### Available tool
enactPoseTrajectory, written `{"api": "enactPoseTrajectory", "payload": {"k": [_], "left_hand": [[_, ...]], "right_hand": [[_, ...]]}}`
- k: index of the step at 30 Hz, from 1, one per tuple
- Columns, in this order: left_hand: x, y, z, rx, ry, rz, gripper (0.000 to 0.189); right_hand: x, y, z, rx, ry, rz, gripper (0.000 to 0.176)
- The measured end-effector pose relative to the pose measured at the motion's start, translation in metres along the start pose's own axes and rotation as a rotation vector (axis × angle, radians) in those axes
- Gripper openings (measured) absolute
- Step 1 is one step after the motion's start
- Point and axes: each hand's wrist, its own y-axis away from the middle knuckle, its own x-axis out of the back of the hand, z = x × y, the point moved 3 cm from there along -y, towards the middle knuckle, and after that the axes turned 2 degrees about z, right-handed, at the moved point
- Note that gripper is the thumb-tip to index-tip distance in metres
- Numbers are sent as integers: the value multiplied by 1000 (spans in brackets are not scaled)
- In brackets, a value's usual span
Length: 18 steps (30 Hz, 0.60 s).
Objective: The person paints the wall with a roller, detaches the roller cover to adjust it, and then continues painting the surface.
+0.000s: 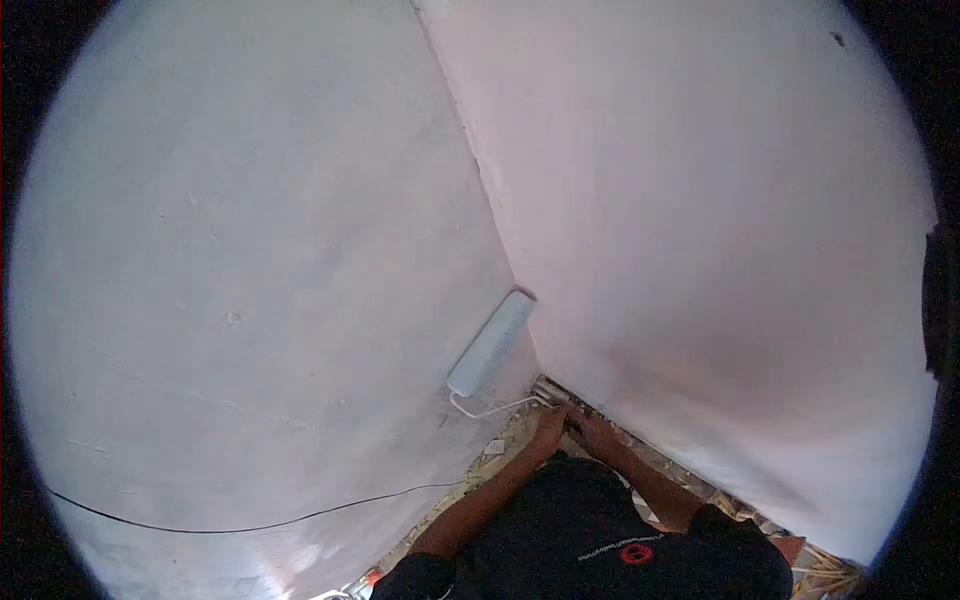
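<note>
A paint roller with a pale, light-blue sleeve [490, 345] lies slantwise against the left wall, its upper end at the corner. From its lower end a thin bent wire frame [490, 411] runs right to the hands. My left hand [550, 428] is closed at the end of this frame, where the handle is mostly hidden. Close beside it, my right hand [590, 430] is also closed, touching or nearly touching the left; what it grips is hidden by the fingers.
The left wall [250, 250] and the right wall [700, 200] meet in a corner line. A thin dark cable [250, 528] hangs along the lower left wall. Debris litters the floor strip [735, 500] at the wall base, with dry sticks [828, 572] at lower right.
</note>
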Motion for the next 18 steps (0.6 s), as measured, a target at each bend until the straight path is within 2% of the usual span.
{"api": "enactPoseTrajectory", "payload": {"k": [2, 5, 7, 9, 11, 14, 17, 18], "left_hand": [[-6, 3, 3, 150, 333, -25, 26], [0, 7, 17, 152, 482, -89, 22], [-3, 39, 54, -126, 273, -62, 22], [-9, 37, 76, -209, 249, -50, 21], [-16, 28, 72, -58, 417, 0, 20], [-16, 33, 80, -167, 223, -12, 20], [-13, 29, 60, -93, 227, -34, 19], [-15, 26, 51, -23, 322, -24, 19]], "right_hand": [[-4, 2, 2, -16, 105, -26, 47], [-7, -1, -13, -172, 111, -53, 50], [-7, 0, -17, -88, 53, -40, 53], [11, -4, -20, -48, 38, -7, 55], [39, -3, -39, -48, 27, -8, 57], [48, 2, -44, 110, 87, 128, 56], [49, 7, -50, 36, 7, 76, 55], [47, 7, -47, -44, -17, -6, 52]]}}
